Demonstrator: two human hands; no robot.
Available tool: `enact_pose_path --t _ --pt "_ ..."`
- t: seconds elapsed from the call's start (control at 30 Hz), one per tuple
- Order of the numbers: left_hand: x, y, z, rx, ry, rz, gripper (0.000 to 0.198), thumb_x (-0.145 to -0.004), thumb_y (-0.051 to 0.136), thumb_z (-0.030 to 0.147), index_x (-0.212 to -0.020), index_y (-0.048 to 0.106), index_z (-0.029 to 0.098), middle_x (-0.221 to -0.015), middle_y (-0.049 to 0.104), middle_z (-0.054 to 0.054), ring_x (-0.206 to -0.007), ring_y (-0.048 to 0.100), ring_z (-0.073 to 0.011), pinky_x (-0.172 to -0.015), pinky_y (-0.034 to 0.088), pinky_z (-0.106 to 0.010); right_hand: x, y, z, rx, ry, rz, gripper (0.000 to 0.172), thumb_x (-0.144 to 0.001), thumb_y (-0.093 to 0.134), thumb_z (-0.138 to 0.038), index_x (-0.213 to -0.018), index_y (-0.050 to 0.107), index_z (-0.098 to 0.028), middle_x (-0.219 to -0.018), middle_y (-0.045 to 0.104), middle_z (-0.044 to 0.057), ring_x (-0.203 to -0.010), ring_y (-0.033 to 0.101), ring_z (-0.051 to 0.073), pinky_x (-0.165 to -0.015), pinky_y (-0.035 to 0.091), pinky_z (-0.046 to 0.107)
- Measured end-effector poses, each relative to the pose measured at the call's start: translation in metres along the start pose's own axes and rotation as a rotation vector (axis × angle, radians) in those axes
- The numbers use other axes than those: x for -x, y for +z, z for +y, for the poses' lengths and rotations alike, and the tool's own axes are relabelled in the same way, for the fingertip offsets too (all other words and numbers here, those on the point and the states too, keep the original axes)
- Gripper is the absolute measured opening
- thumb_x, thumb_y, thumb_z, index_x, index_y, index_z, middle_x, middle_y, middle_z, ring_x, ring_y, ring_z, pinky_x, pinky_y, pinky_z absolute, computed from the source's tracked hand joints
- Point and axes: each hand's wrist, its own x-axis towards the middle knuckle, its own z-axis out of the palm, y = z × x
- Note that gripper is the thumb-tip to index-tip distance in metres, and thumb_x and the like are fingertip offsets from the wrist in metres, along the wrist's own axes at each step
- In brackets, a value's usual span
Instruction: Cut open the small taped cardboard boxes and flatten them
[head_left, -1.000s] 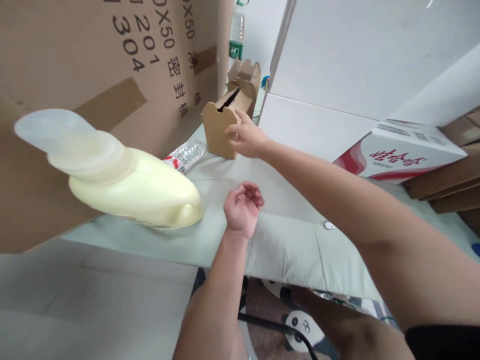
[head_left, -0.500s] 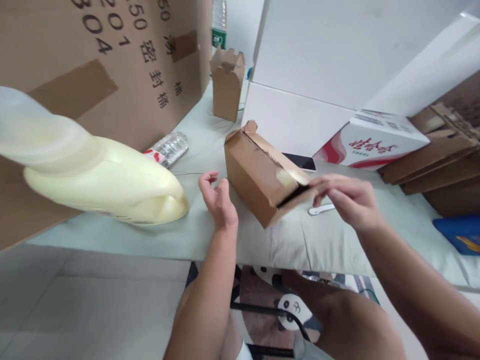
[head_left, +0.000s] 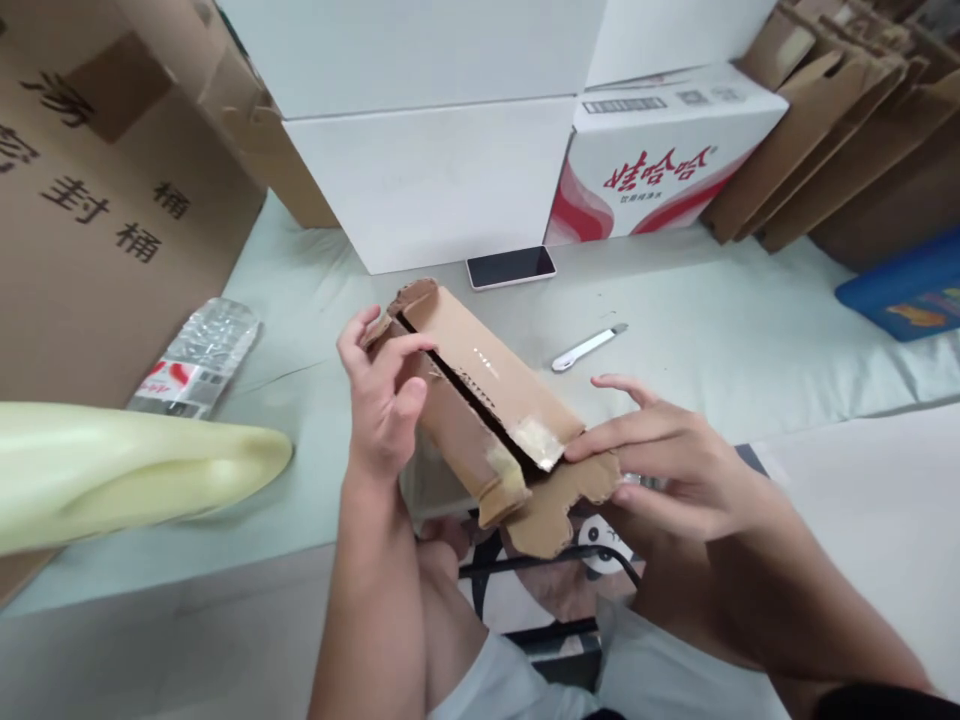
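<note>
A small brown cardboard box (head_left: pixel 487 375) is held at a tilt over the front edge of the cloth-covered table. Its top panels are parted by a long dark gap, and a notched flap (head_left: pixel 551 510) hangs out at the near end. My left hand (head_left: pixel 382 390) grips the far left end, with its index finger across the top by the gap. At the near right corner, my right hand (head_left: pixel 667 455) holds the box and flap between fingers and thumb. A white utility knife (head_left: pixel 589 348) lies on the cloth beyond the right hand.
Behind lie a phone (head_left: pixel 511 267), white cartons (head_left: pixel 442 180) and a red-and-white carton (head_left: pixel 660 160). Folded cardboard (head_left: pixel 810 130) and a blue container (head_left: pixel 907 285) stand right. At left are a plastic bottle (head_left: pixel 202 355), a pale yellow bottle (head_left: pixel 135 475) and a large carton (head_left: pixel 97 250).
The cardboard box has come nearer and lower, over the table edge. My left hand, earlier apart from it, now grips it. The view has swung right, and the end flap is folded outward.
</note>
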Motion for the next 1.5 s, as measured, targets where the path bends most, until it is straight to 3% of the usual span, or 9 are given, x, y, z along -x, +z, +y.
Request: enact_pose_path --t 0.17,0.3,0.37,0.47,0.67,0.83,1.0,1.2,1.5 --pt "0.0 0.003 -0.006 0.175 0.064 0.232 0.039 -0.085 0.057 0.064 -0.087 0.072 0.027 -0.123 0.056 -0.009 -0.143 0.041 -0.0325 -0.125 0.029 -0.045 0.002 0.001 0.007 0.115 0.02 0.057 0.021 -0.095 0.057 -0.015 -0.11 0.068 -0.024 -0.138 0.072 0.011 -0.107 0.076 0.019 -0.104 0.053 0.041" --pt "0.001 0.003 -0.002 0.297 0.02 0.34 0.04 -0.082 0.053 0.064 -0.076 0.063 0.026 -0.128 0.056 -0.007 -0.139 0.046 -0.0327 -0.114 0.041 -0.043 0.005 0.018 0.02 0.091 0.145 0.245 0.06 -0.091 0.064 -0.016 -0.148 0.052 -0.029 -0.141 0.068 0.011 -0.117 0.071 0.025 -0.095 0.058 0.041" --pt "0.003 0.002 -0.001 0.314 0.029 0.322 0.04 -0.082 0.054 0.064 -0.074 0.06 0.025 -0.128 0.056 -0.007 -0.14 0.046 -0.0327 -0.111 0.043 -0.042 0.004 0.025 0.024 0.031 0.166 0.385 0.067 -0.088 0.065 -0.016 -0.15 0.047 -0.034 -0.115 0.074 0.005 -0.101 0.072 0.025 -0.091 0.059 0.043" --pt "0.005 -0.001 -0.003 0.319 0.05 0.294 0.042 -0.082 0.056 0.064 -0.073 0.057 0.024 -0.13 0.055 -0.007 -0.136 0.048 -0.0322 -0.108 0.045 -0.041 0.001 0.028 0.024 0.052 0.101 0.406 0.043 -0.085 0.065 -0.018 -0.124 0.063 -0.036 -0.094 0.065 0.003 -0.09 0.066 0.025 -0.088 0.056 0.046" --pt "0.007 -0.001 -0.003 0.376 0.018 0.271 0.044 -0.083 0.057 0.065 -0.071 0.056 0.023 -0.134 0.052 -0.005 -0.129 0.052 -0.0314 -0.102 0.048 -0.042 -0.011 0.033 0.01 0.013 0.103 0.203 0.046 -0.085 0.067 -0.027 -0.131 0.057 -0.032 -0.129 0.056 0.01 -0.123 0.057 0.029 -0.105 0.052 0.051" --pt "0.007 0.001 0.003 0.438 -0.012 0.267 0.044 -0.081 0.059 0.066 -0.069 0.057 0.023 -0.134 0.054 -0.005 -0.128 0.052 -0.0329 -0.102 0.047 -0.045 -0.014 0.034 0.003 0.018 0.016 0.103 0.016 -0.082 0.071 -0.027 -0.095 0.062 -0.027 -0.136 0.053 0.007 -0.136 0.05 0.031 -0.12 0.042 0.055" --pt "0.008 -0.001 0.004 0.464 -0.02 0.295 0.044 -0.078 0.062 0.068 -0.07 0.059 0.025 -0.13 0.057 -0.005 -0.128 0.053 -0.0325 -0.108 0.047 -0.045 -0.004 0.02 0.012 0.185 0.016 0.044 0.035 -0.083 0.072 -0.046 -0.116 0.07 -0.034 -0.147 0.053 0.008 -0.144 0.041 0.042 -0.119 0.037 0.068" --pt "0.006 -0.003 -0.002 0.495 -0.024 0.312 0.042 -0.079 0.062 0.065 -0.074 0.058 0.024 -0.123 0.059 -0.004 -0.114 0.062 -0.0267 -0.107 0.049 -0.039 0.001 0.021 0.029 0.108 0.073 0.197 0.061 -0.097 0.057 -0.048 -0.156 0.047 -0.038 -0.154 0.052 0.008 -0.142 0.05 0.037 -0.12 0.04 0.063" --pt "0.008 -0.009 -0.041 0.017 0.176 0.147 0.049 -0.092 0.055 0.064 -0.131 0.054 0.034 -0.131 0.066 -0.005 -0.129 0.06 -0.0278 -0.114 0.044 -0.048 -0.005 0.063 0.065 -0.125 0.427 0.575 0.055 -0.101 0.056 -0.054 -0.151 0.049 -0.034 -0.139 0.065 0.009 -0.123 0.066 0.029 -0.103 0.057 0.05"
